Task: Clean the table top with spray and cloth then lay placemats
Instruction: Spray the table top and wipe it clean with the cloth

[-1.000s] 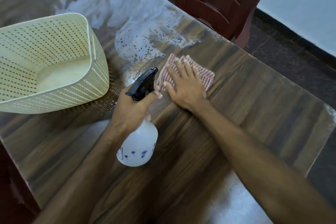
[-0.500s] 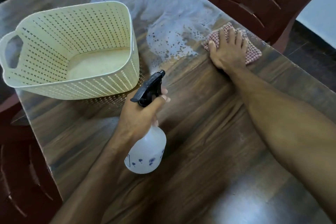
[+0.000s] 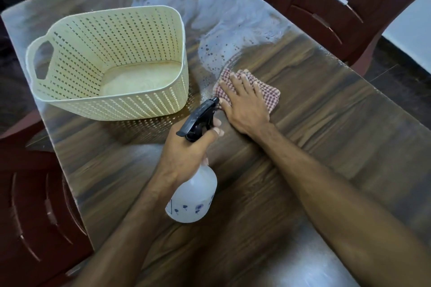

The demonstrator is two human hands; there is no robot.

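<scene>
My left hand (image 3: 186,154) grips the neck of a white spray bottle (image 3: 193,200) with a black trigger head, held above the wooden table top (image 3: 314,123). A folded red-and-white checked cloth (image 3: 270,95) lies flat on the table near the middle. My right hand (image 3: 245,102) presses on it with straight, spread fingers. Beyond the cloth a patch of wet spray film with droplets (image 3: 221,30) covers the far part of the table. No placemats are in sight.
A cream perforated plastic basket (image 3: 112,58) stands on the table's left side, close to the cloth. Dark red plastic chairs stand at the far right (image 3: 338,7) and near left (image 3: 30,205). The table's right edge runs diagonally beside the floor.
My right hand slid the cloth from the far right table edge back toward the middle, next to the basket. The left hand kept holding the spray bottle in about the same place.
</scene>
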